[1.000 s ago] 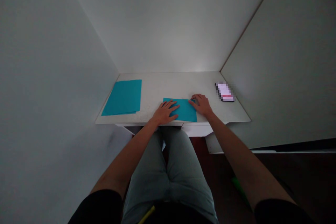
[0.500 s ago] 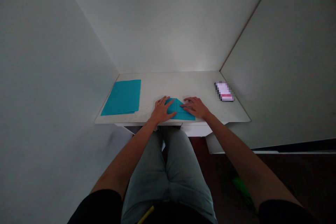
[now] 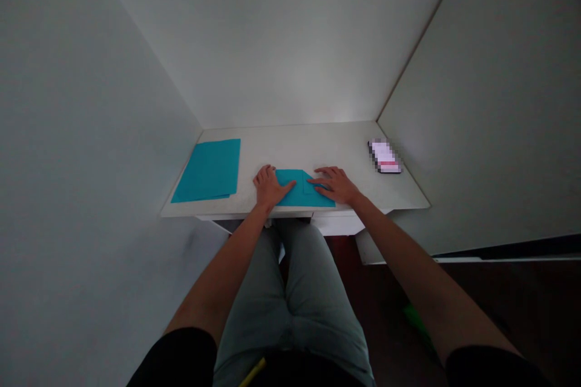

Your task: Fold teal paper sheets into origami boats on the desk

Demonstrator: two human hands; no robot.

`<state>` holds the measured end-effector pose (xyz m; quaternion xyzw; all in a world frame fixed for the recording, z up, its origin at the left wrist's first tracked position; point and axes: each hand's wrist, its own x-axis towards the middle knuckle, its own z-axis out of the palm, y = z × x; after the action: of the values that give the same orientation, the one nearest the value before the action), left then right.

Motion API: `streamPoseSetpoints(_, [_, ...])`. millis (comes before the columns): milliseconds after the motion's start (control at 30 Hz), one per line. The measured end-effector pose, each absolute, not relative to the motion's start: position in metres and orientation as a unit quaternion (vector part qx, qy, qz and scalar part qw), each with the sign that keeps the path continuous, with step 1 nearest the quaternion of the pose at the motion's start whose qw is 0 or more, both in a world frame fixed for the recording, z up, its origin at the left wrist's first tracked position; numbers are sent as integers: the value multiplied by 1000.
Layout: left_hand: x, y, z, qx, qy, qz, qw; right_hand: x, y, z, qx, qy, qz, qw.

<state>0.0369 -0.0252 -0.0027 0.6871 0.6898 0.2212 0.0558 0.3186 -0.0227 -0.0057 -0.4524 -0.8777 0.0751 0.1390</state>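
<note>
A folded sheet of teal paper point(image 3: 293, 195) lies flat near the front edge of the white desk point(image 3: 295, 139). Its right end slopes down from a folded corner, and a crease line runs down beside the slope. My left hand point(image 3: 269, 188) rests at the paper's left end, open, with the thumb stretched across the paper and the fingers beyond its left edge. Over the sloped right end lies my right hand point(image 3: 338, 185), open with its fingers spread and fingertips on the folded flap.
Several teal sheets point(image 3: 209, 170) appear stacked at the desk's left end, edges slightly offset. A phone point(image 3: 385, 156) with a blurred screen lies at the right. Walls close in the desk at the back and both sides.
My left hand has slid left across the paper, uncovering more of its left part. My right hand stays on the right end. The view has shifted slightly.
</note>
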Motion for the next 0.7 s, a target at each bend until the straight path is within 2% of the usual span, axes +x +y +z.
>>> streamPoseSetpoints(300, [33,-24,-1,683,673,267,97,321,-22,-9,-446,-879,68,154])
streamPoseSetpoints(500, [28,-28,-4,741,560,310,202,320,-21,-12,-456,-873,62,160])
streamPoseSetpoints(600, [30,-37,-5,826,449,259,220,320,-20,-13,-466,-866,60,173])
streamPoseSetpoints(700, [33,-45,-5,884,399,170,176,321,-19,-13,-463,-864,57,189])
